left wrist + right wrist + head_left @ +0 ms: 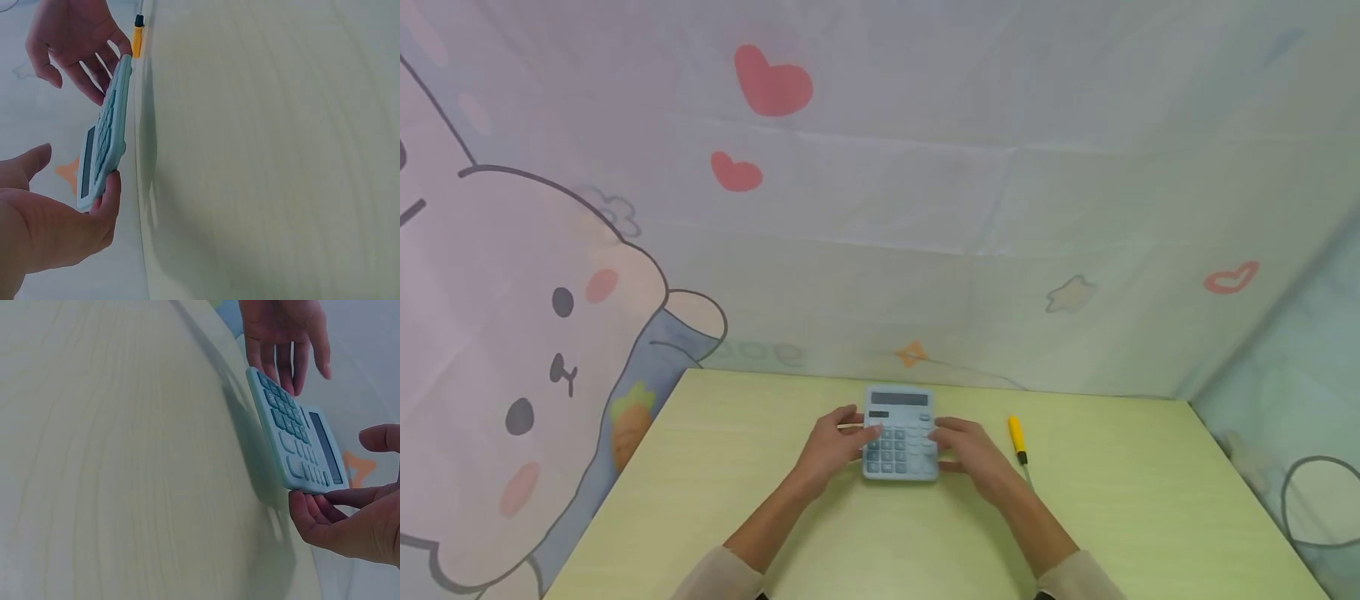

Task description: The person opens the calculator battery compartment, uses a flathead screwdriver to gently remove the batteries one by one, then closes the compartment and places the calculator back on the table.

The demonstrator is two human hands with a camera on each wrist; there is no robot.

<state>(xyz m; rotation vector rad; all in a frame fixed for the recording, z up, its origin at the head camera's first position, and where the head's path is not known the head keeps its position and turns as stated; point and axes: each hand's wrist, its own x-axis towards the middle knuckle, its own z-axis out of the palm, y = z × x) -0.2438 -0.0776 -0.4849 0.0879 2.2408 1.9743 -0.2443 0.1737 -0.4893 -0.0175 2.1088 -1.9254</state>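
Note:
A pale blue calculator (901,422) is held between my two hands, its keys and dark display facing me. Its shadow falls apart from it on the table in both wrist views. My left hand (831,448) holds one side edge, fingers bent beneath it and thumb raised clear in the left wrist view. On the opposite edge my right hand (976,452) supports it with its fingertips; in the right wrist view that thumb stands away from the keys. To the right of the right hand lies a screwdriver (1017,438) with a yellow and black handle.
The light wooden table (1150,500) ends at a printed cloth backdrop (880,208) with hearts and a cartoon rabbit. A cable loop (1285,504) hangs beyond the table's right edge.

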